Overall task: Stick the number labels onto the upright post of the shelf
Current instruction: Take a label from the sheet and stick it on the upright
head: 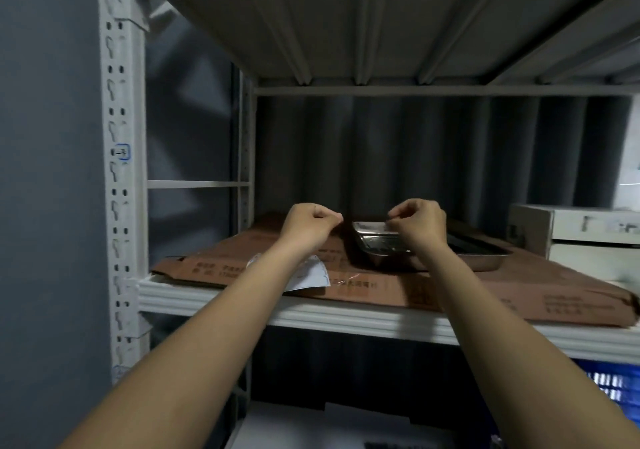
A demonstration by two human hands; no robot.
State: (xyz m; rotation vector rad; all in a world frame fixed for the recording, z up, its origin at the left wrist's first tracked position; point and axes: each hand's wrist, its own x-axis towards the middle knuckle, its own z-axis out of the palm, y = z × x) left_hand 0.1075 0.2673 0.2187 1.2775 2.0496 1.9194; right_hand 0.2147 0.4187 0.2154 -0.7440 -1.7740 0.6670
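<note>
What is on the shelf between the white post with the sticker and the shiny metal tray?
In the head view, flat brown cardboard lies between the post and the tray, with a white label sheet on it; the left hand hovers above.

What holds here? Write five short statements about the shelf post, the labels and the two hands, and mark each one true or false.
1. A blue-edged label is already stuck on the front upright post. True.
2. The left hand is pressing a label onto the post. False: it is raised over the brown cardboard, well to the right of the post, fingertips pinched together.
3. The right hand lies flat and open on the shelf. False: its fingers are curled in a pinching grip, though whatever it pinches is too small to make out.
4. A metal tray sits on the cardboard. True.
5. A white sheet lies on the cardboard beneath the left forearm. True.
</note>
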